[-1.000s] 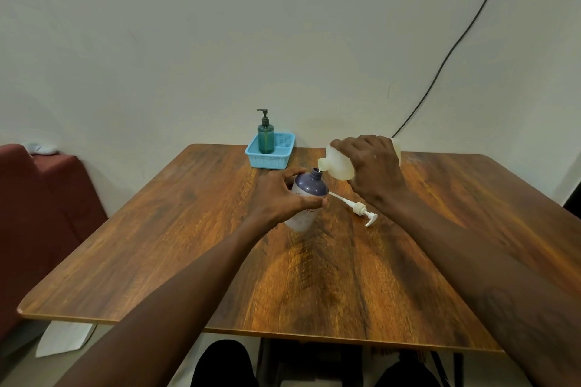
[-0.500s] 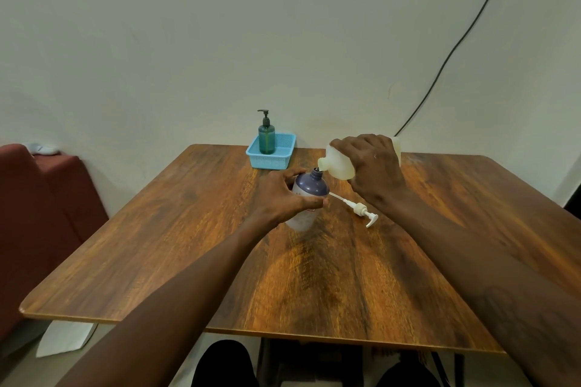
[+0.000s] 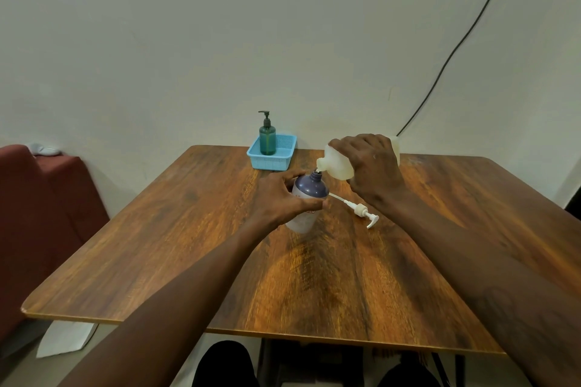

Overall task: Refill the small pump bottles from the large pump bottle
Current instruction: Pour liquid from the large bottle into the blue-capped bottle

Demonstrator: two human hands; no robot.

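My left hand [image 3: 283,198] grips a small bottle [image 3: 309,190] with a purple shoulder and white body, standing on the wooden table [image 3: 314,276] with its neck uncapped. My right hand [image 3: 372,171] holds the large cream bottle [image 3: 334,162] tipped on its side, its mouth right over the small bottle's neck. A white pump head [image 3: 361,210] with its tube lies on the table just right of the small bottle. A small green pump bottle [image 3: 267,137] stands upright in a blue basket [image 3: 272,157] at the table's far edge.
A black cable [image 3: 456,50] runs down the wall behind the table on the right. A dark red seat [image 3: 37,204] stands to the left. A white sheet [image 3: 66,338] lies on the floor under the table's left corner.
Almost nothing: both hands keep their hold, and the large bottle stays tipped over the small bottle's neck. The view has shifted slightly.
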